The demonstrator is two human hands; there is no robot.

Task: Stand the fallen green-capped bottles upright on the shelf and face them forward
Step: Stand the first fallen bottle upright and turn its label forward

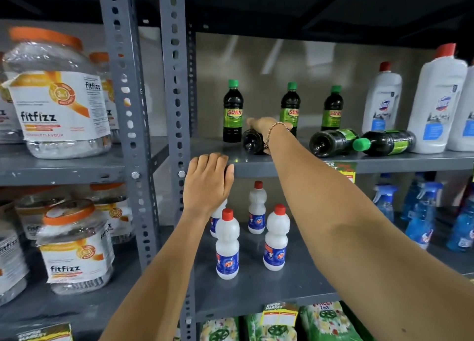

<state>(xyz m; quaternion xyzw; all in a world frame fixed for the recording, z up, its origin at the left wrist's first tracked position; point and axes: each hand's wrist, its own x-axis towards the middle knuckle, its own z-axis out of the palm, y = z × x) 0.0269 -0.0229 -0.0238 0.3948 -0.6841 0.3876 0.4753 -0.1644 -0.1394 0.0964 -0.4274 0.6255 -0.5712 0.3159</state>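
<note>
Three dark green-capped bottles with green SUNNY labels stand upright at the back of the grey shelf [256, 165]: left [232, 112], middle [290, 104], right [332, 108]. Three more lie on their sides. One fallen bottle [252, 142] has its base toward me, and my right hand [266, 125] is wrapped over its far part. Two others lie to the right: one base-first [331, 142], one cap-first [384, 142]. My left hand [207, 180] rests fingers-curled on the shelf's front edge, holding nothing.
Tall white red-capped bottles [436, 102] stand at the shelf's right. Below are small white red-capped bottles [227, 245] and blue spray bottles [420, 220]. Large fitfizz jars [56, 94] fill the left rack beyond a grey perforated upright [177, 84].
</note>
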